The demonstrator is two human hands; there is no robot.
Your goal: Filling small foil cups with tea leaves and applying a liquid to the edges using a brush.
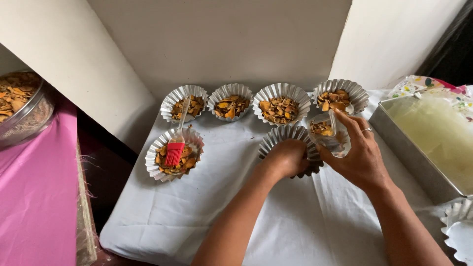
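My left hand [287,158] rests with closed fingers on a fluted metal cup [287,133] at the middle of the white cloth [207,207]. My right hand [358,152] grips a clear plastic cup [329,133] holding some orange-brown chips, tilted just right of that fluted cup. Behind them stands a row of several fluted cups filled with chips, such as one [281,103] and another [341,96]. At the left, a filled fluted cup [170,165] has a red silicone brush [175,150] lying across it.
A rectangular metal tray [394,133] with pale yellowish contents sits at the right. A metal bowl [29,118] of chips stands on a pink cloth [34,197] at the far left. White walls close in behind. An empty fluted cup [458,231] lies at the lower right.
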